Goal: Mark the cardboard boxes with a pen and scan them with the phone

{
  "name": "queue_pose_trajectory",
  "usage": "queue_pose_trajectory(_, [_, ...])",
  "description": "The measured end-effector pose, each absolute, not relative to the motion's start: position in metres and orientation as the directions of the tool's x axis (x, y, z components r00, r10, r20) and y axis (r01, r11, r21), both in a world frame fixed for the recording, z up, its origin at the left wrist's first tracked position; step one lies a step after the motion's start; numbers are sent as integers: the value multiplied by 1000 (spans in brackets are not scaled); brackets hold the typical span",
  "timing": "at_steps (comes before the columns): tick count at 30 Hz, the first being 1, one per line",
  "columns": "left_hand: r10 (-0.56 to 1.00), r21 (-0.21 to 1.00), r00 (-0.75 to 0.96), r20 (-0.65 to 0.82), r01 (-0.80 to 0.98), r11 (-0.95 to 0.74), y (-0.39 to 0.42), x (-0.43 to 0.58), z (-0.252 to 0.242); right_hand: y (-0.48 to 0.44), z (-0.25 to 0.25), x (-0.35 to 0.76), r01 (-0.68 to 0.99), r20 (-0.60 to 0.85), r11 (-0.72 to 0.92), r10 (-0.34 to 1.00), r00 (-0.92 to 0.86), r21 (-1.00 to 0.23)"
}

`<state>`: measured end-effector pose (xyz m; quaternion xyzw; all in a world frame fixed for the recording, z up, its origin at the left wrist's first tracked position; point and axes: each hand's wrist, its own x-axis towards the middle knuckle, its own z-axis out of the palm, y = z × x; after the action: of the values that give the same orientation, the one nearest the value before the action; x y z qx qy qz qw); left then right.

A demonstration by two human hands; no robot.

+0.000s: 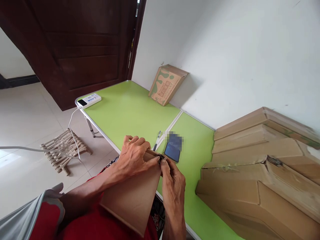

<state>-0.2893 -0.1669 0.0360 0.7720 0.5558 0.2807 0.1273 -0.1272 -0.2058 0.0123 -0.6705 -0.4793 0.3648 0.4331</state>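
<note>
at 6 o'clock, the left hand [135,153] grips the cardboard piece [132,196] while the right hand [173,176] pinches its 1 o'clock corner; steadying the panel left-handed should keep that corner from tearing.

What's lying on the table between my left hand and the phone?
In the head view, a slim tool, possibly a cutter, lies between your left hand and the phone.
</note>
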Motion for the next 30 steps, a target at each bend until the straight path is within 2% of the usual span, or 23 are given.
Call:
queue_pose_trajectory(3, [883,535,339,324,705,-467,-170,-313,33,-207,9,-118,203,-108,-160,963,249,-966])
queue_pose_trajectory(5, [879,557,337,337,681,-475,-172,-326,29,-198,9,-109,193,-89,-149,954,288,-970])
queue_pose_trajectory(8, [887,594,317,336,660,-461,-173,-335,23,-166,7,-99,445,6,-118,964,267,-888])
queue_pose_trajectory(11, [887,614,299,351,642,-459,-170,-334,18,-123,-5,-98,620,0,-101,987,160,-778])
queue_pose_trajectory(15, [884,620,285,371,633,-464,-167,-329,15,-88,-26,-109,661,-73,-166,983,166,-732])
queue_pose_trajectory(18, [883,608,284,375,644,-465,-166,-329,13,-84,-33,-112,626,-106,-199,977,183,-754])
queue_pose_trajectory(23, [885,608,286,367,647,-461,-165,-328,12,-110,-11,-100,440,-62,-149,977,206,-885])
queue_pose_trajectory(26, [889,614,287,357,645,-455,-166,-328,13,-138,15,-95,86,41,11,934,355,-996])
queue_pose_trajectory(28, [889,613,289,354,646,-454,-165,-328,13,-156,33,-95,-157,72,158,892,447,-975])
queue_pose_trajectory(30, [888,609,288,359,649,-456,-165,-328,14,-171,47,-98,-283,96,233,900,426,-930])
